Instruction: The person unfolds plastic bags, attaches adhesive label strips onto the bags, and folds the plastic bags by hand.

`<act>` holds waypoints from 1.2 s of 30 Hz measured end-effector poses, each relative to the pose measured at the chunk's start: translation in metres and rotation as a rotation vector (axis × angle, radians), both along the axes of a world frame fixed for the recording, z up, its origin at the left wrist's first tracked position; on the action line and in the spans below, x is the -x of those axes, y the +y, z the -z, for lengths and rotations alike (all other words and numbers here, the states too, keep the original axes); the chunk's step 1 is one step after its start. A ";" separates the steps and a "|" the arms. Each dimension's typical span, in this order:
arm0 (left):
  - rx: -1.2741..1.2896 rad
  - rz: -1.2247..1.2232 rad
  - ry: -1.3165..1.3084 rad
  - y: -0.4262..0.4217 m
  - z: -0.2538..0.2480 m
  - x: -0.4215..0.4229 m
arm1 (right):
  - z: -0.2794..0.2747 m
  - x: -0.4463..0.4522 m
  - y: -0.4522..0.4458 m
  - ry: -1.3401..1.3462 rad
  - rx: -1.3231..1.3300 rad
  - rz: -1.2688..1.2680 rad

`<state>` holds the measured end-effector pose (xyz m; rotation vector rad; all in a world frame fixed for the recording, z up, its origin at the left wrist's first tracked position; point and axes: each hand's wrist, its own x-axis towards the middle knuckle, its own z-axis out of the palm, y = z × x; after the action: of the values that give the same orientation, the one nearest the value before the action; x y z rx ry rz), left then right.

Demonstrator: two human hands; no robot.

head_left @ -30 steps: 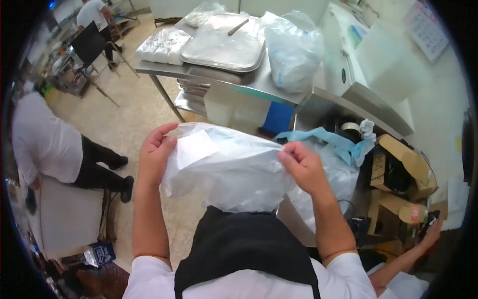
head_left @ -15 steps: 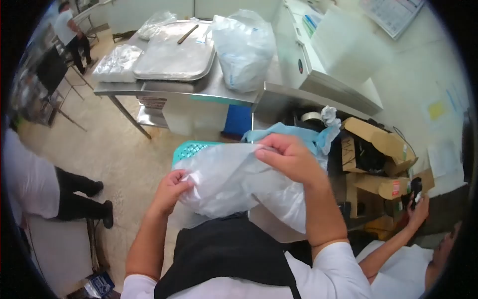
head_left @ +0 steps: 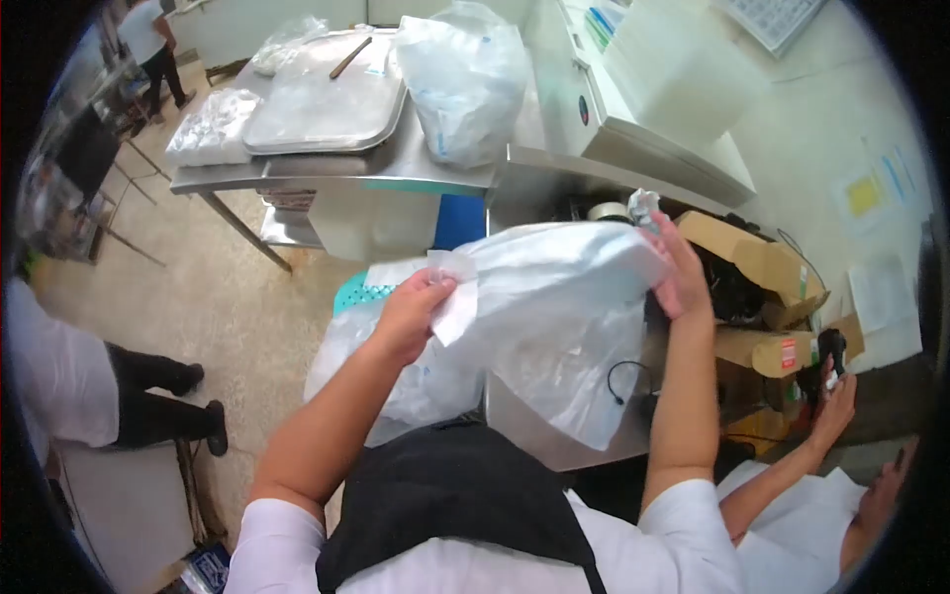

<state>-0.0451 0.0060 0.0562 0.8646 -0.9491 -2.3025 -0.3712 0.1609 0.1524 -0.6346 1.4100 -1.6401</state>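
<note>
A translucent plastic bag (head_left: pixel 564 262) stretches between my two hands over the steel counter. My left hand (head_left: pixel 411 315) pinches its left end, where a whitish flap (head_left: pixel 457 312) hangs from the fingers. At the other end, my right hand (head_left: pixel 681 272) has the bag's edge between thumb and raised fingers, partly blurred. More clear plastic (head_left: pixel 584 381) lies on the counter beneath. To the left, a bulky plastic bag (head_left: pixel 396 381) sits by a teal perforated basket (head_left: pixel 358 291), covering most of it.
Ahead, a steel table (head_left: pixel 327 178) bears a metal tray (head_left: pixel 322 124) and a stuffed white bag (head_left: pixel 465 89). Cardboard boxes (head_left: pixel 737 247) stand at right, near a co-worker's hand (head_left: pixel 836 401) with a black object. A person in dark trousers (head_left: pixel 148 396) stands at left.
The blue sheet on the counter is no longer visible. My right hand has moved right and up, and my left hand right and up, with the bag spread wider between them.
</note>
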 end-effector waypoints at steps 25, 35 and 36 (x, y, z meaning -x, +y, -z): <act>0.238 0.331 -0.158 -0.005 -0.003 -0.005 | 0.069 -0.088 0.112 0.080 -0.368 0.392; 0.269 0.576 -0.270 0.038 0.059 -0.004 | 0.083 0.019 0.064 0.628 -0.408 0.516; 0.291 0.570 -0.266 0.042 0.057 -0.005 | 0.089 0.034 0.052 0.638 -0.432 0.549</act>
<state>-0.0399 0.0484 -0.0005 0.8681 -1.7906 -2.4339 -0.4057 0.2127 0.0630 -0.5640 2.4980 -1.4967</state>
